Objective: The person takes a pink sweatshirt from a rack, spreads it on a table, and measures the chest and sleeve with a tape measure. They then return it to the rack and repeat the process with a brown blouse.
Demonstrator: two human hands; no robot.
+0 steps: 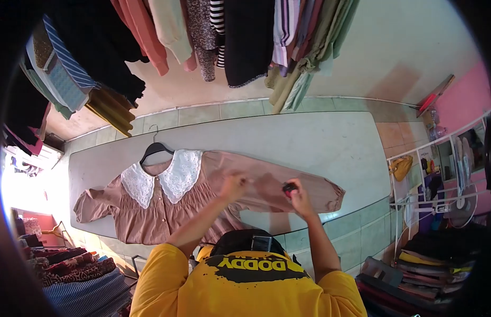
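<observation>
A brown blouse [161, 211] with a white lace collar [186, 177] and buttons down its front lies spread on the pale table [330, 137]. A black hanger [156, 149] sits in its neck, hook toward the far edge. My left hand [235, 187] is over the upper part of the long sleeve; its fingers are blurred, and anything in them cannot be made out. Farther right, my right hand [298, 196] is closed on a small black and red object [290, 188] above the same sleeve, near its cuff.
Clothes [250, 42] hang in a row beyond the table. Folded fabrics [81, 269] are stacked at lower left, and more folded clothes [430, 269] at lower right. A white rack [396, 211] and a fan [463, 206] stand at the right.
</observation>
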